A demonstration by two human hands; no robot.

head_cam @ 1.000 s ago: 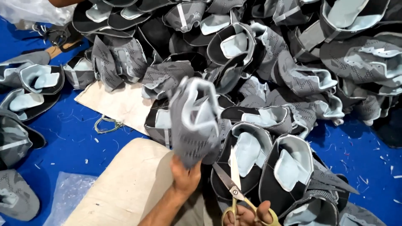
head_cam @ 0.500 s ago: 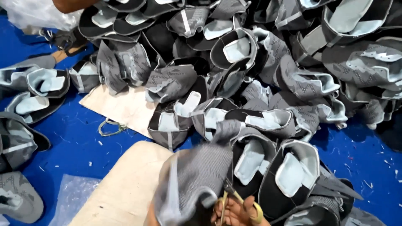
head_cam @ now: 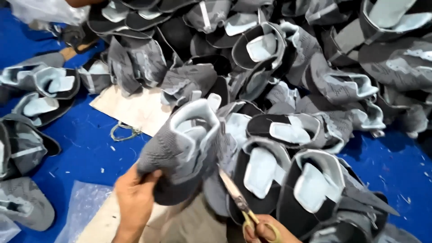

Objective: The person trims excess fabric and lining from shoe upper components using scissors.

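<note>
My left hand (head_cam: 134, 198) grips a grey knitted shoe upper (head_cam: 182, 148) with a pale blue lining, holding it up by its lower edge near the bottom centre. My right hand (head_cam: 265, 229) holds a pair of scissors (head_cam: 236, 198) with yellow handles at the bottom edge. The blades point up and left, with their tips at the right side of the held upper. A large heap of similar grey and black shoe uppers (head_cam: 288, 90) fills the area behind and to the right.
A blue floor covering (head_cam: 90, 139) lies underneath. A pale board (head_cam: 135, 108) lies by the heap, with a loop of cord (head_cam: 122, 130) at its edge. More uppers (head_cam: 40, 90) lie at the left. A clear plastic bag (head_cam: 85, 207) lies at bottom left.
The held upper went down low in front of me, then came back up and turned, its pale lining now facing up. The scissors tips have moved against its right side.
</note>
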